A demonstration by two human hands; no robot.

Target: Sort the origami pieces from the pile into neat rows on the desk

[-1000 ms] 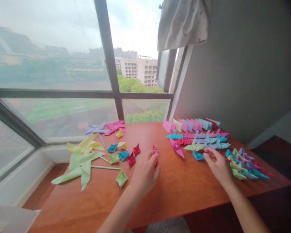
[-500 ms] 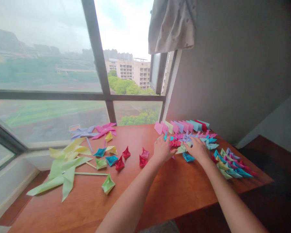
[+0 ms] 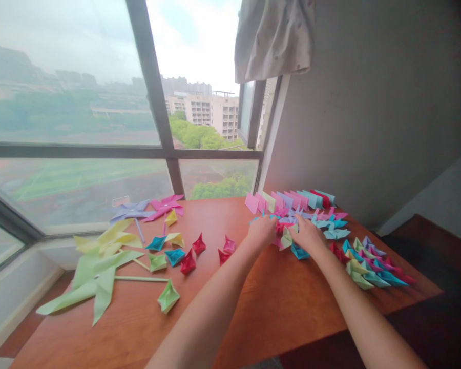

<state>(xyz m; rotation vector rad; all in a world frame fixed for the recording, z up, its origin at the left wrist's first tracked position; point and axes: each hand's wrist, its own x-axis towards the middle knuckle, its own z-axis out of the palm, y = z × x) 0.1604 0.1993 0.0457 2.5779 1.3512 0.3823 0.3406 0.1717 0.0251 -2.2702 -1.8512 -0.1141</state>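
Observation:
My left hand reaches over the left end of the rows of folded paper cranes. Its fingers are bunched and point down; what they hold, if anything, is hidden. My right hand is just to the right, thumb and fingers apart. Between the hands stands a pale green paper crane, close to the right thumb; I cannot tell whether they touch. A blue folded paper piece lies below the right hand. Purple cranes and light blue cranes sit behind and beside my fingers.
Folded paper cards stand in a row at the back of the wooden table. Paper boats cluster at right. Loose red boats and green boats lie left, beside paper pinwheels. A window frame borders the table.
My left hand has moved slightly right and its fingers have drawn together. The right hand has shifted a little left relative to the table. The pale green crane looks more upright.

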